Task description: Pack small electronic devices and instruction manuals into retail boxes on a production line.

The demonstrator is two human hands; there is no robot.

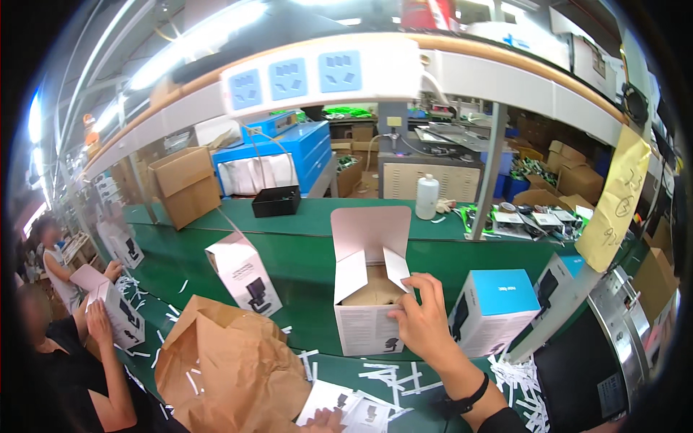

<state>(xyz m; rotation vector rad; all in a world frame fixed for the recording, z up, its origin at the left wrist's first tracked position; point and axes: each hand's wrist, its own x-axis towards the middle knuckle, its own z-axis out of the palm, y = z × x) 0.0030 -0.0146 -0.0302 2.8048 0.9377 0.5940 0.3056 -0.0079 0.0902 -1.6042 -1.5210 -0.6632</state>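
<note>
An upright white carton (pixel 369 328) stands in front of me with its lid raised and its side flaps turned up. Brown cardboard shows inside it. My right hand (pixel 426 317) grips the carton's right front corner, thumb at the front and fingers at the side flap. At the bottom edge my left hand (pixel 323 420) rests its fingers on a small pile of printed leaflets (pixel 346 404); the rest of that hand is cut off. A large crumpled brown paper bag (pixel 231 368) lies left of the leaflets.
Blue-topped cartons (pixel 498 296) stand right, by a metal post. Another white carton (pixel 245 278) stands left on the green conveyor (pixel 303 252). White paper strips (pixel 393 379) litter the worktop. A co-worker (pixel 86 346) at left handles a carton. A power strip (pixel 317 76) hangs overhead.
</note>
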